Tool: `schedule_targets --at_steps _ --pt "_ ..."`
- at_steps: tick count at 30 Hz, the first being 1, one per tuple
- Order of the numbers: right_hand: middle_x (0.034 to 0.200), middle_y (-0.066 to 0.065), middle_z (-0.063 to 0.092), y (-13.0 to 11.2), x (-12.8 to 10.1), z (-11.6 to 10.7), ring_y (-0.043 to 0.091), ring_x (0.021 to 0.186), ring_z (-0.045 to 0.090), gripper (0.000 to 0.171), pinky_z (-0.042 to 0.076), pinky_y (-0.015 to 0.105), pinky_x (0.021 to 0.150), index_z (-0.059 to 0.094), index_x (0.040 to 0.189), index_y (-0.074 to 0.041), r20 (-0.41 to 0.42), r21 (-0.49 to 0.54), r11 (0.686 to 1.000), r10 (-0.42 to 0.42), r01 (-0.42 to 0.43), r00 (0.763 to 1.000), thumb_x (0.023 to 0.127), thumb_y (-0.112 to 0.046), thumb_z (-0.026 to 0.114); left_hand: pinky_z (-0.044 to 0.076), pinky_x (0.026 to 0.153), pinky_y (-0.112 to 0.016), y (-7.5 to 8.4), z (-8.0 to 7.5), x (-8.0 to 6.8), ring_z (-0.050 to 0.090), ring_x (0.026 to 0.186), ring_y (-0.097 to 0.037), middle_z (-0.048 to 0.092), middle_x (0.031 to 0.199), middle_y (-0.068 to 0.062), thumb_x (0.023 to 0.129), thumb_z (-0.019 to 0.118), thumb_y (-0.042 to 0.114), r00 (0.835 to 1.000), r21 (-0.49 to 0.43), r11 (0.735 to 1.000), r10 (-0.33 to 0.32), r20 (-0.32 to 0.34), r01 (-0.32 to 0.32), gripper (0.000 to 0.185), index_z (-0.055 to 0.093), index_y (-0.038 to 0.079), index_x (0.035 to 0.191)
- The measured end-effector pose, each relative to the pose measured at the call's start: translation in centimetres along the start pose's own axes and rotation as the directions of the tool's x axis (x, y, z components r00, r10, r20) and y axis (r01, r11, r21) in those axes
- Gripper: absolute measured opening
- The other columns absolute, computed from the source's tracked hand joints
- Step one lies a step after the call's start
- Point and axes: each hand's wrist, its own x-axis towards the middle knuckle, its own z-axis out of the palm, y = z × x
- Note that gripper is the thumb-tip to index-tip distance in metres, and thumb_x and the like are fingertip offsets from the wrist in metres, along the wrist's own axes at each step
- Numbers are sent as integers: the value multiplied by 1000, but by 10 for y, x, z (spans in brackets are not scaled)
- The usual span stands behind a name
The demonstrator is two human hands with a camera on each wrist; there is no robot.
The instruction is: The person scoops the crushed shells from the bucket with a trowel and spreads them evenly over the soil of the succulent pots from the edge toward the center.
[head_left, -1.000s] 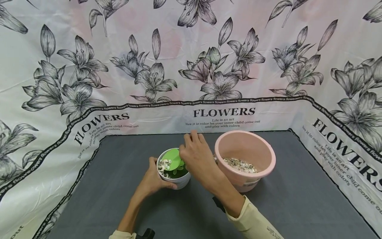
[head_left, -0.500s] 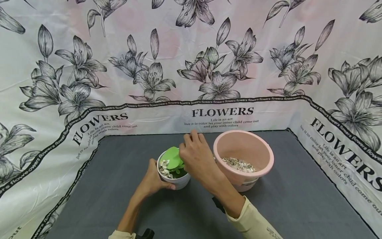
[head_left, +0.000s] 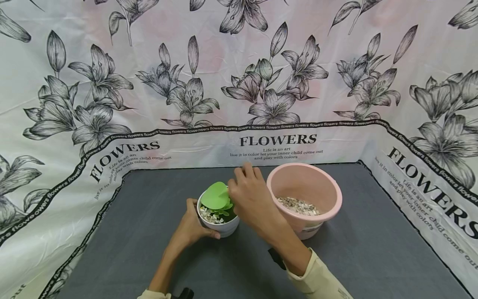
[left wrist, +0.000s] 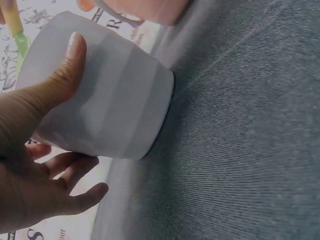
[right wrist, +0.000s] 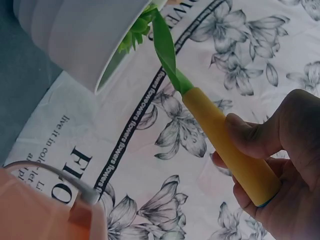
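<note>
A right hand grips a yellow-handled green scoop, now lifted and emptied above the white pot at table centre, pebbles settled around its plant; left hand cups the pot, pink tub just right.

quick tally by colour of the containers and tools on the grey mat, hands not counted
white: 1, the small pot with a green plant and pebbles in it, held by the left hand
pink: 1, the bucket with pebbles at its bottom
green and yellow: 1, the scoop with a yellow handle, gripped by the right hand
total: 3
</note>
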Motion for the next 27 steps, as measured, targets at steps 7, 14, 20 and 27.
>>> schedule_targets --at_steps 7,14,20,27 --pt "94 11 61 19 -15 -15 31 98 52 22 48 43 85 74 91 -5 -2 97 992 87 -86 996 71 6 74 42 116 -60 1 -6 -2 52 141 -43 50 151 -27 57 106 20 998 -70 996 49 46 -46 127 25 0 154" --pt "94 10 65 52 -44 -22 32 96 55 22 51 42 88 76 100 -5 -6 225 958 185 -179 983 80 -2 84 44 111 -62 6 -17 -8 47 142 -44 36 158 -27 68 100 33 984 -18 986 166 57 -165 128 20 8 164" --pt "89 10 70 77 -68 -26 34 90 59 18 53 46 85 76 93 -6 -86 277 941 226 -194 970 81 -8 88 40 114 -72 28 -17 -17 22 159 -48 23 168 -23 73 97 30 927 58 926 375 -32 -373 111 32 19 163" --pt "92 9 70 95 -93 -40 29 87 51 21 37 41 76 78 100 -4 -44 339 891 336 -302 941 82 5 83 35 120 -71 59 -5 -12 12 164 -40 24 172 -12 79 93 26 851 62 852 522 -55 -519 99 37 18 161"
